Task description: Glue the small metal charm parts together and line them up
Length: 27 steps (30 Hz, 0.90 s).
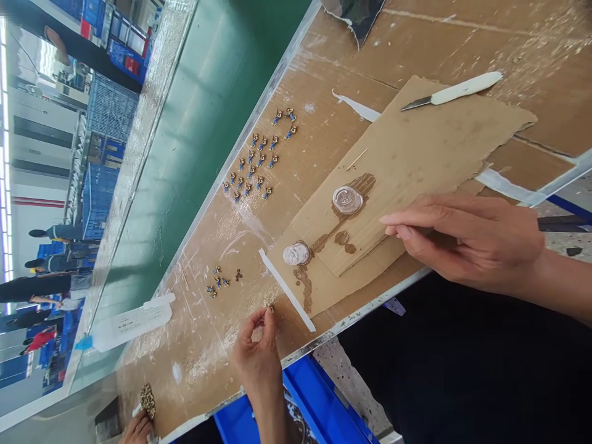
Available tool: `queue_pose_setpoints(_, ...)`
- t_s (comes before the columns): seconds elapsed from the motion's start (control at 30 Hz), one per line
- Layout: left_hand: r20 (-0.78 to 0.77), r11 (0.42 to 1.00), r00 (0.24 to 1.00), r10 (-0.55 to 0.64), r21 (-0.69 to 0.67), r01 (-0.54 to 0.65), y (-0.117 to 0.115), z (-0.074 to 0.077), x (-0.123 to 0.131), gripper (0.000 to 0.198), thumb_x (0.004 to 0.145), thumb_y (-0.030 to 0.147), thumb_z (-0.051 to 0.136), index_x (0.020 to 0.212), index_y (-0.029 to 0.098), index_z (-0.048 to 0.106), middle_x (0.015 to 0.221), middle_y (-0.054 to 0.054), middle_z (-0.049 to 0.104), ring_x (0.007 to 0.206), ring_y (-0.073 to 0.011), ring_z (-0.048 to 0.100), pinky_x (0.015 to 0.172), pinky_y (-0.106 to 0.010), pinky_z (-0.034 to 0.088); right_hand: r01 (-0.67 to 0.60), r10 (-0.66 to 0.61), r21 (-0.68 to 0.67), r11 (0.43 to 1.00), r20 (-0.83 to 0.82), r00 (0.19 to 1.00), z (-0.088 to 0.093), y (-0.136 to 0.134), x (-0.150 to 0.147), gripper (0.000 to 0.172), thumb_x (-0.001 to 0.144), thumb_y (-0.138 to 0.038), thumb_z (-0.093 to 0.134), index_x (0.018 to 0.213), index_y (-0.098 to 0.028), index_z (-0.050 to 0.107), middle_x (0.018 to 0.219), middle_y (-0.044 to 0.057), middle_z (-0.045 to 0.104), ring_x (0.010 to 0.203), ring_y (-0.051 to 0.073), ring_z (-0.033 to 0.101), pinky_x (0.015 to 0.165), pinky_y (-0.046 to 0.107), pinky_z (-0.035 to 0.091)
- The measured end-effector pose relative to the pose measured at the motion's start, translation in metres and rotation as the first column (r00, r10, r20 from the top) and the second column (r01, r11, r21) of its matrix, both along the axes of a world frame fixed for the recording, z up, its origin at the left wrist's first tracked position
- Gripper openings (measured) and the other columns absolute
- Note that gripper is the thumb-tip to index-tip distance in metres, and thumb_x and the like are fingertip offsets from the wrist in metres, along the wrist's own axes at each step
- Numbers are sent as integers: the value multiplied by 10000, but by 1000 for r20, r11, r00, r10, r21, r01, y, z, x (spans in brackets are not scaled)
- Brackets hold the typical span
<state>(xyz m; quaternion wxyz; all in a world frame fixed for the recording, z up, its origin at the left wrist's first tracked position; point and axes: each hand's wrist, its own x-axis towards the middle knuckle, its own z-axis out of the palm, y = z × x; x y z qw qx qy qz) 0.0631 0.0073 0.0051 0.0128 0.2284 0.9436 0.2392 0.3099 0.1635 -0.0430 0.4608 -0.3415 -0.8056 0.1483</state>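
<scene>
1. While the head view is tilted, the left hand (259,357) pinches a tiny brass-coloured part (271,308) between thumb and forefinger, just above the cardboard-covered table (213,345) near its front edge.
2. Right hand (467,237) lies flat, fingers extended and grasping nothing, pressing on a loose cardboard sheet (416,148).
3. Two small round clear caps (347,199) sit on that sheet amid brown stains, left of the right fingertips.
4. Finished blue-and-brass pieces (259,160) stand in rows farther back; a small loose cluster (217,280) lies nearer the left hand.
5. White-handled knife (456,90) rests on the sheet's far end.
6. White strip (287,290) lies between the left hand and the sheet.
7. Another person's hand (139,425) holds a bunch of brass parts at the lower left.
</scene>
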Motion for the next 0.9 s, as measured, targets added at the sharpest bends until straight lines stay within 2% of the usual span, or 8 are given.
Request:
queue_pose_setpoints(0.1,45,989,997,-66,-131,71,6,8,-1,261,574,491,695,619,234,705,673,-33,688,752,-277,644,746,-399,478,-13,13,-4,1000,-15,1000,0,0,1,196,847,-85,558,977,-226,599,735,-26,684,675,106,656,592,222,494)
queue_pose_setpoints(0.27,63,912,986,-153,-376,166,12,17,-8,289,658,483,576,695,226,702,692,-23,674,754,-245,634,723,-343,419,-32,33,15,999,-48,998,-3,1,3,187,835,-69,572,973,-191,607,733,-7,683,677,109,654,593,226,484)
queue_pose_setpoints(0.43,100,852,968,-232,-459,251,16,18,-16,266,721,452,558,761,234,705,742,-19,691,790,-236,640,716,-325,407,-24,25,29,999,-42,999,-5,1,3,203,828,-66,574,989,-186,607,744,1,683,676,104,645,584,220,476)
queue_pose_setpoints(0.53,119,852,961,-251,-444,278,17,19,-17,244,723,424,562,729,225,702,728,-23,688,775,-238,639,727,-341,421,-32,34,36,999,-57,998,-6,2,3,210,827,-57,566,989,-187,602,726,-1,675,663,102,637,584,216,478)
queue_pose_setpoints(0.63,88,920,972,-220,-312,236,10,21,-10,249,708,441,610,719,212,707,728,-26,693,779,-234,644,764,-359,452,-49,54,48,998,-106,993,-6,2,5,246,824,-52,562,1022,-194,594,741,2,668,683,105,632,606,217,489)
queue_pose_setpoints(0.73,44,992,991,-125,2,126,-6,21,7,288,675,479,698,778,211,719,797,-19,716,836,-212,661,804,-332,500,-91,103,91,992,-138,985,-3,-1,5,270,829,-67,561,1059,-206,587,806,10,666,717,107,616,656,225,498)
queue_pose_setpoints(0.83,72,954,995,-74,294,50,-22,14,32,272,653,423,764,816,211,722,800,-4,724,791,-166,676,771,-273,542,-263,266,42,964,-193,944,4,-13,-6,218,848,-88,563,1047,-171,598,862,36,666,773,103,609,717,220,492)
queue_pose_setpoints(0.9,45,901,994,-95,429,67,-28,10,50,242,653,361,784,826,205,718,774,5,726,721,-142,678,717,-242,563,-457,414,-96,884,-287,863,11,-26,-20,154,889,-114,525,1013,-149,611,855,38,664,790,85,609,733,192,483)
